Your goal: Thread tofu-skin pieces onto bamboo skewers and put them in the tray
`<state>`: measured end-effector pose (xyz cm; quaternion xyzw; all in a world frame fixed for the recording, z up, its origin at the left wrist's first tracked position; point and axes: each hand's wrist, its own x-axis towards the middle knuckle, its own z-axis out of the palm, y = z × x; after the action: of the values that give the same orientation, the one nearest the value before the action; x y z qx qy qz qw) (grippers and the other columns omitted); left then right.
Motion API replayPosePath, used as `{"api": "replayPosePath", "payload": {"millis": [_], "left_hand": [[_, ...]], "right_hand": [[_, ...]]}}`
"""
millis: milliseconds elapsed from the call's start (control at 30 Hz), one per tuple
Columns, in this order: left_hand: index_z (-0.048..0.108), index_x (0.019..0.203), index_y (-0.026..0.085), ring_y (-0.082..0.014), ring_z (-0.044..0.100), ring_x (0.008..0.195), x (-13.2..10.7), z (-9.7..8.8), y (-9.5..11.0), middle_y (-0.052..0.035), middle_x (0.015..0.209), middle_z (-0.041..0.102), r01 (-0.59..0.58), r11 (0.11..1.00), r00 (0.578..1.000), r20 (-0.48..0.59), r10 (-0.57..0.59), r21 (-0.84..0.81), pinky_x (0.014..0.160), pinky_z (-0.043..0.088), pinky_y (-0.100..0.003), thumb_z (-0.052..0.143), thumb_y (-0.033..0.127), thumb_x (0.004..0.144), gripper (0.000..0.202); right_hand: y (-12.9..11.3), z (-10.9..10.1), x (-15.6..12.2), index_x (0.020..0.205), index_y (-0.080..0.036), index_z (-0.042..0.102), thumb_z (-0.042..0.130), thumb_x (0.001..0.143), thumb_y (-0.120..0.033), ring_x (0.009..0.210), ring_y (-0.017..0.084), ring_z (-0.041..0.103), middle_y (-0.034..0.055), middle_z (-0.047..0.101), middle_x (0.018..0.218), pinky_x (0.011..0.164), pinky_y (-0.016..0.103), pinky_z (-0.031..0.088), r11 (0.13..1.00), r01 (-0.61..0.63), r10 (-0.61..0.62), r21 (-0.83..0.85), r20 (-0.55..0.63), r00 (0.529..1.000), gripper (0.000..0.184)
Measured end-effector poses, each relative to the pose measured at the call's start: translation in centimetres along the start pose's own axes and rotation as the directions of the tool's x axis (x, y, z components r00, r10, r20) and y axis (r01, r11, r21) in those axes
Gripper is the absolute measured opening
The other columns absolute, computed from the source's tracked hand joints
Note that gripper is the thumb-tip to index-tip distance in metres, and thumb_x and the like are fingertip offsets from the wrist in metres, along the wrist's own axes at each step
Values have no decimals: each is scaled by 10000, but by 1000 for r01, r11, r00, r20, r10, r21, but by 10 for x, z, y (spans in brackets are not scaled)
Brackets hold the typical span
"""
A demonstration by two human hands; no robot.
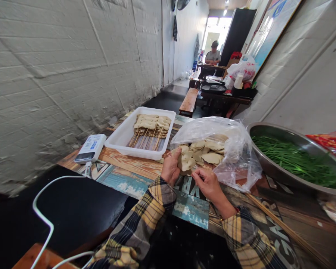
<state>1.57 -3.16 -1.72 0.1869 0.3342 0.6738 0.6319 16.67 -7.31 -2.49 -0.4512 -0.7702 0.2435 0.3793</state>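
Observation:
My left hand (171, 167) is closed around a few thin beige slices (186, 160), its thumb on top. Close to their lower edge, my right hand (208, 185) has its thumb and forefinger pinched together; whatever lies between them is too small to make out. More beige slices (212, 158) lie in an open clear plastic bag (240, 164) just beyond both hands. To the left, a white plastic tray (114, 144) holds several skewers of such slices (152, 123), their bamboo sticks facing me. Loose bamboo skewers (280, 224) lie to the right of my right forearm.
A large metal bowl (252, 130) of green stalks (296, 158) stands at the right. On the left is a white device (91, 148) with a white cable (40, 209). Behind the table are a wooden bench (189, 100), another table with trays (214, 88), and a seated person (212, 56).

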Motion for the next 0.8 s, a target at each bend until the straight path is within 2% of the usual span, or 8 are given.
{"api": "replayPosePath", "payload": {"millis": [300, 800], "left_hand": [[638, 831, 141, -207, 681, 758, -4, 4, -5, -43, 710, 692, -2, 998, 999, 32, 0, 58, 670, 537, -303, 822, 373, 632, 356], [635, 833, 132, -196, 672, 759, -14, 12, -13, -42, 712, 676, 1, 998, 998, 63, -5, 58, 696, 529, -304, 814, 339, 648, 331]], "right_hand": [[1, 2, -1, 652, -207, 591, 500, 905, -287, 551, 160, 566, -9, 577, 529, 585, 262, 391, 999, -28, 27, -21, -12, 1000, 281], [2, 1, -1, 654, -179, 595, 493, 901, -309, 546, 149, 544, -3, 572, 550, 572, 256, 382, 999, -50, 50, 10, -68, 996, 298]]}}
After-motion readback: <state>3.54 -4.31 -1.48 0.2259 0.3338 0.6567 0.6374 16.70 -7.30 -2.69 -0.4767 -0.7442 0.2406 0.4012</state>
